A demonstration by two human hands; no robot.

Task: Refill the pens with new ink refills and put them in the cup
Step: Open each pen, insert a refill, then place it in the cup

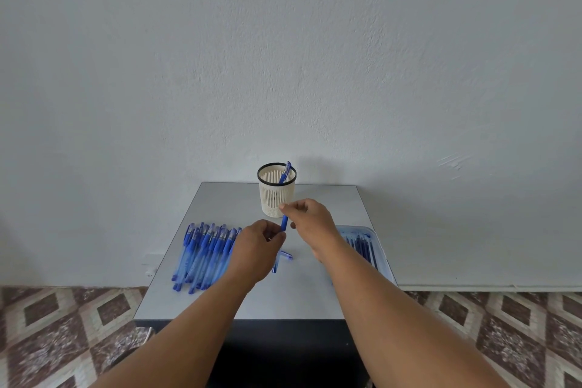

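Both hands hold one blue pen part (pixel 284 223) above the middle of the table. My right hand (pixel 310 220) pinches its upper end, and my left hand (pixel 258 246) grips its lower end. A cream slotted cup (pixel 277 195) with a black rim stands at the back of the table, with one blue pen (pixel 285 172) leaning inside it. Several blue pens (pixel 203 257) lie in a row on the left. A blue pen cap (pixel 286 255) and another pen piece (pixel 275 266) lie on the table below my left hand.
A clear plastic tray (pixel 367 246) holding several dark refills sits at the table's right edge, partly behind my right forearm. The grey table (pixel 302 296) stands against a white wall, with a patterned tile floor on both sides.
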